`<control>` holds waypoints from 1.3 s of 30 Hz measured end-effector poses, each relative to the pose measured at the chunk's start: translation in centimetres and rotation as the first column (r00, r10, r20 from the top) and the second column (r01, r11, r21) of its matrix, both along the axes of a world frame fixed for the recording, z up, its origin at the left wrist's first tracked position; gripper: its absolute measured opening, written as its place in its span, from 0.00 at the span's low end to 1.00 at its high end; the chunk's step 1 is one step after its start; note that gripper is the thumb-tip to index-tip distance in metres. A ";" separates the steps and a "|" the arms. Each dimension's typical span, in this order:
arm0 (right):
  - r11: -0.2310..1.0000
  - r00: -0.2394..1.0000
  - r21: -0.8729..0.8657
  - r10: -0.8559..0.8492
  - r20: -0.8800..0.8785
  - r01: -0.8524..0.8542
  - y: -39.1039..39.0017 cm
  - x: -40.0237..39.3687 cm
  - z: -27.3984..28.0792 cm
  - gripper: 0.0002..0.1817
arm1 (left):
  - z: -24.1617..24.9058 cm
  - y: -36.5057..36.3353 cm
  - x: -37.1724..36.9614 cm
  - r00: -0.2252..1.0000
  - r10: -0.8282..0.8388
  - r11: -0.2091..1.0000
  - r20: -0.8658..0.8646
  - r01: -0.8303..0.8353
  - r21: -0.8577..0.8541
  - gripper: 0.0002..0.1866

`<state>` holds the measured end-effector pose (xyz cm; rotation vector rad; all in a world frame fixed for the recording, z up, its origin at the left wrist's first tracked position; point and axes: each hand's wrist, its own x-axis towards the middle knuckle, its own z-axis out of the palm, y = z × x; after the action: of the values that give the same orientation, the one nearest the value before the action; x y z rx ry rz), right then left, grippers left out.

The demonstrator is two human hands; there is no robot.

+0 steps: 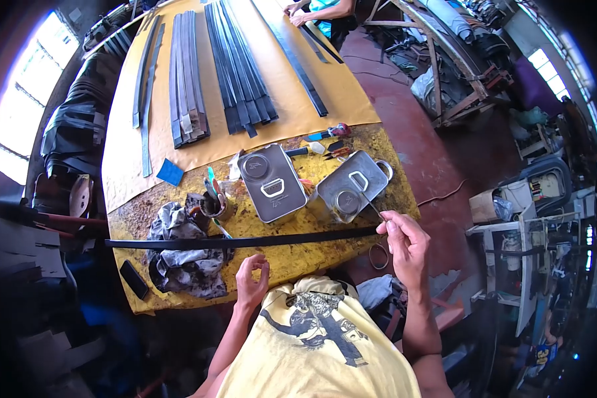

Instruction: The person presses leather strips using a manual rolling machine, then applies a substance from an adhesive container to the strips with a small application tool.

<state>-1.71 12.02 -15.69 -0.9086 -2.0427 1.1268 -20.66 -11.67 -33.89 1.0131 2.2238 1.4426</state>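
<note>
My right hand is closed around a thin stick-like tool, which slants toward the metal can lying on its side. The tool's far tip is hard to make out. A long black strip stretches across the near part of the table, its right end by my right hand. Just below the strip, my left hand has its fingers curled in toward the thumb, with nothing visible in them. A second metal can lies left of the first. Farther left, a stained rag lies under the strip.
Bundles of dark strips cover the yellow table. A cup of tools, a blue square, a phone and hand tools lie nearer. Another person's hands work at the far end.
</note>
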 end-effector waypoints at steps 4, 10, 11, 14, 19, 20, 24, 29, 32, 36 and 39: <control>0.958 0.990 -0.279 -0.099 -0.096 0.068 -1.4 0.6 0.0 0.12 | -0.3 -0.1 0.0 0.990 -0.126 0.992 0.064 0.127 -0.017 0.09; 0.924 0.931 -0.349 -0.255 -0.261 0.155 -0.1 6.6 0.0 0.12 | 0.3 7.3 5.2 0.857 -0.503 0.864 0.115 0.503 0.031 0.08; 0.916 0.905 -0.366 -0.289 -0.313 0.166 0.3 8.1 -0.2 0.11 | -0.2 9.5 6.6 0.824 -0.560 0.829 0.087 0.558 0.043 0.10; 0.896 0.858 -0.320 -0.406 -0.315 0.307 1.2 12.6 -0.3 0.11 | -3.2 16.2 11.3 0.752 -0.650 0.757 -0.110 0.653 -0.013 0.19; 0.826 0.771 -0.358 -0.547 -0.325 0.435 2.3 19.3 -2.3 0.10 | -8.4 24.2 16.0 0.686 -0.649 0.761 -0.329 0.582 -0.286 0.30; 0.809 0.756 -0.385 -0.569 -0.324 0.444 2.4 20.3 -2.7 0.10 | -8.7 25.0 16.3 0.685 -0.663 0.744 -0.301 0.559 -0.366 0.31; 0.754 0.709 -0.472 -0.629 -0.320 0.456 3.3 22.8 -4.4 0.11 | -9.8 27.3 16.6 0.616 -0.710 0.704 -0.342 0.609 -0.365 0.31; 0.768 0.722 -0.453 -0.614 -0.318 0.453 5.1 23.6 -3.8 0.12 | -3.2 27.9 16.2 0.652 -0.711 0.698 -0.265 0.700 -0.152 0.27; 0.836 0.776 -0.381 -0.526 -0.348 0.395 5.7 21.9 -1.6 0.12 | 10.5 24.9 13.3 0.695 -0.697 0.716 -0.179 0.688 -0.118 0.28; 0.965 0.843 -0.191 -0.252 -0.475 0.181 5.5 16.6 1.9 0.11 | 19.9 20.6 8.8 0.721 -0.620 0.758 -0.310 0.652 -0.002 0.25; 0.996 0.835 -0.056 -0.094 -0.543 0.076 4.8 12.1 4.8 0.12 | 22.8 17.7 6.6 0.751 -0.604 0.775 -0.265 0.632 0.023 0.23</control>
<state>10.42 16.86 -10.92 -0.5908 -1.5029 1.2055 -14.11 5.99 -11.14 1.8390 1.6760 1.1761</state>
